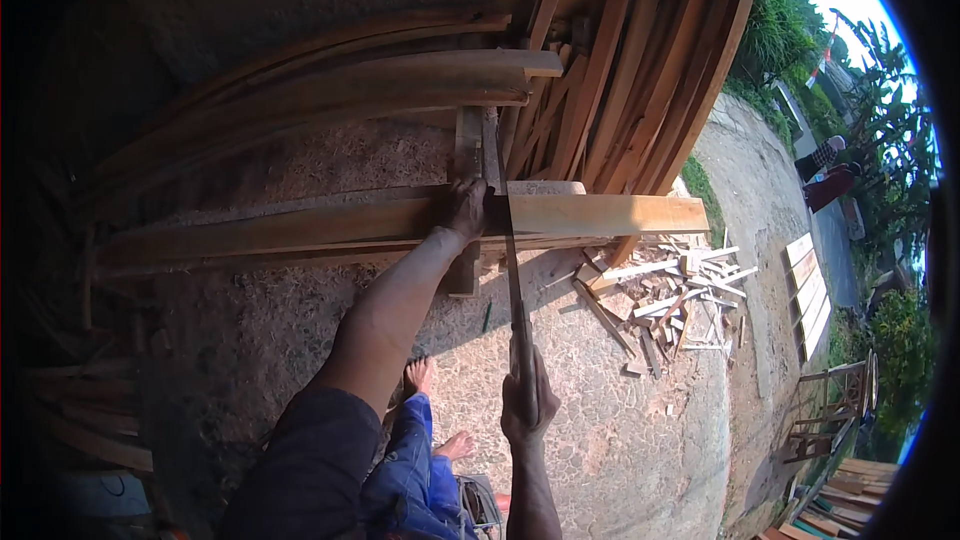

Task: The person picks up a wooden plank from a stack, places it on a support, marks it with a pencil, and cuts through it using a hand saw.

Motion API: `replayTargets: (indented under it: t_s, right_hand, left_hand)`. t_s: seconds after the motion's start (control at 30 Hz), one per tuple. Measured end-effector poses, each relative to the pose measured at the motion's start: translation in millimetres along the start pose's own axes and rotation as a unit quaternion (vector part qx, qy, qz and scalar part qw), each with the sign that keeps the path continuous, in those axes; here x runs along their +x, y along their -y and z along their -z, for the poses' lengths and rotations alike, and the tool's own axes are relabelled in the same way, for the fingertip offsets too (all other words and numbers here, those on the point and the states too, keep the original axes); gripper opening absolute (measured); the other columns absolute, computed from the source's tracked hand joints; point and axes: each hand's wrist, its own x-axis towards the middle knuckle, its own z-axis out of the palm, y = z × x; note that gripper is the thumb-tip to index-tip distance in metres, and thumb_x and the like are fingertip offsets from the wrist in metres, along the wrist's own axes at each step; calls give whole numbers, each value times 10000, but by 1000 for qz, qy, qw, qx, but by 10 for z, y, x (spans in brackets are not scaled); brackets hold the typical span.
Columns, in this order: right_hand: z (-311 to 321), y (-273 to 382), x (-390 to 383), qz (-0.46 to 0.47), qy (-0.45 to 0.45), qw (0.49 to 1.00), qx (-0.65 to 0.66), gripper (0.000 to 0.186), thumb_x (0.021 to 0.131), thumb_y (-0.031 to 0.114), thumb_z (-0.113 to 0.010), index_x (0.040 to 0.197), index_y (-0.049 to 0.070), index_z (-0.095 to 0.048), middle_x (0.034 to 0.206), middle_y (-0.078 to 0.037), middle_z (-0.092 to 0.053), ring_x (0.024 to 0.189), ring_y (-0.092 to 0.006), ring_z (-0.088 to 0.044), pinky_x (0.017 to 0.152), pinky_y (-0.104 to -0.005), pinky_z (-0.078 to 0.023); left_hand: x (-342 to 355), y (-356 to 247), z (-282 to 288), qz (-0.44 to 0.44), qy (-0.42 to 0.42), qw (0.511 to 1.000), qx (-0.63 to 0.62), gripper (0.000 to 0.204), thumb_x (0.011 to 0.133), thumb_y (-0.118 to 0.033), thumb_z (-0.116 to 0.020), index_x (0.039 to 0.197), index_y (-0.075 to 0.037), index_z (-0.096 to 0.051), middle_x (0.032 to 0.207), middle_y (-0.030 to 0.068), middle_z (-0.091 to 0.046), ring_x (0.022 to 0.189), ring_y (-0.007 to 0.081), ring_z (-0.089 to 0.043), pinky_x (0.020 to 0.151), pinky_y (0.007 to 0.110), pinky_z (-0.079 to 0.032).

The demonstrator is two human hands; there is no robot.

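Observation:
A long wooden plank (610,212) lies crosswise before me, with its sunlit end to the right. My left hand (469,208) grips the plank just left of the saw line, its fingers partly in shadow. My right hand (529,402) is closed round the handle of a handsaw (514,285). The saw's long blade runs away from me across the plank, close beside my left hand. Below the plank, a wooden support (466,275) shows partly. How deep the blade sits in the wood I cannot tell.
Further planks (400,80) lie beyond, and tall boards (655,70) lean at the back. A heap of offcuts (675,300) covers the ground at right. Near my feet (421,376) lies a small dark green stick-like thing (487,317). A person (828,180) is far right.

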Motion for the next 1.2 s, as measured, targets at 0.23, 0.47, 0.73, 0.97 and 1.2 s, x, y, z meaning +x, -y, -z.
replayTargets:
  t_s: [0.23,0.47,0.73,0.97,1.2]
  right_hand:
    - [322,-223,-1022,47,22,995,-81,403,930,94,-544,1313,-31,-555,1262,-287,-611,971,-378,-708,724,-388,-573]
    - [-120,-368,-123,55,-5,997,-46,478,875,54,-661,1335,-10,-548,1208,-226,-656,1015,-321,-700,792,-352,-557]
    - [-154,-642,-634,79,-52,994,-54,393,940,154,-621,1294,-11,-578,1228,-221,-652,1007,-329,-704,773,-360,-563]
    - [-52,-444,-447,65,-30,996,-51,424,871,44,-652,1290,22,-592,1242,-211,-644,1036,-348,-686,794,-359,-560]
    - [34,-136,-260,125,-48,986,-101,490,834,71,-675,1310,6,-580,1175,-215,-672,797,-294,-731,567,-321,-542]
  left_hand:
    - [30,11,-96,-2,-34,998,-53,120,896,-128,-553,880,-19,-601,903,240,-637,924,435,-602,807,501,-480]
    - [-14,91,-52,-13,16,1000,-13,185,771,-73,-588,946,-21,-558,976,276,-587,996,448,-555,834,503,-443]
    - [9,-31,-110,-27,-33,998,-44,115,781,-22,-563,895,-17,-579,925,244,-613,924,427,-587,811,493,-464]
    - [27,96,-95,-10,-9,999,-40,177,735,-25,-614,910,-18,-587,978,248,-613,952,427,-584,820,512,-468]
    - [6,-6,-118,1,11,1000,-27,199,759,-22,-594,957,-19,-572,1026,239,-608,1003,433,-573,856,502,-469]
